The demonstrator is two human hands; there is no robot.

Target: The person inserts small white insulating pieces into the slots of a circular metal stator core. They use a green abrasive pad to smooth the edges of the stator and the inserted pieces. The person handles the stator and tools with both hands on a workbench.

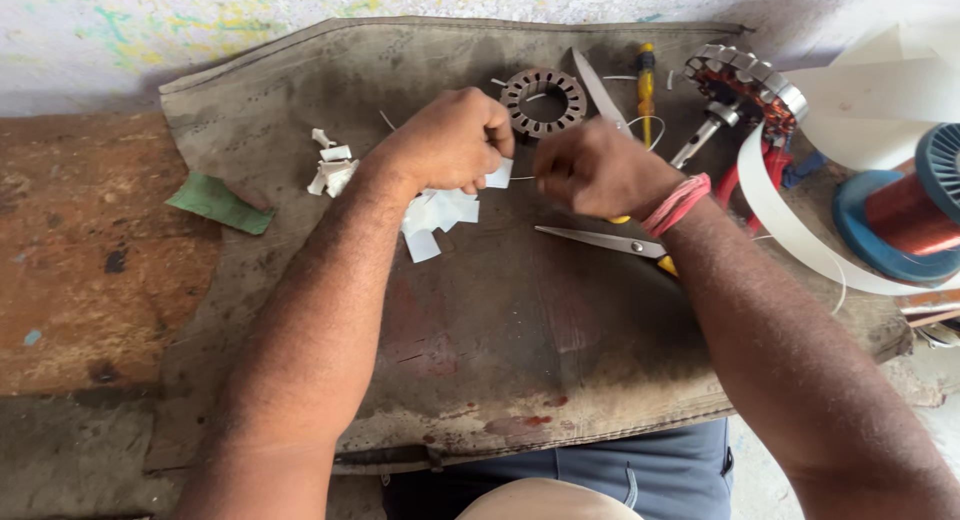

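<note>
**Both fists closed over a slip of white paper on a grimy mat**

From my feed I see a dark, stained mat (480, 320) spread over a worn brown table (80, 270), with a paint-flecked pale wall behind. My left hand (452, 140) is curled nearly shut, pinching a small white paper piece (499, 174) at its lower edge. My right hand (592, 167) is a closed fist just beside it; what it grips, I cannot tell (a thin thread seems to run between the two). Under the left hand lies a pile of white paper slips (435, 220). Scissors (610, 242) rest near the right wrist, their handle partly hidden. Behind the hands sits a ring-shaped metal stator core (543, 102). A copper wire spool (915, 210) is cut off at the right edge.
</note>
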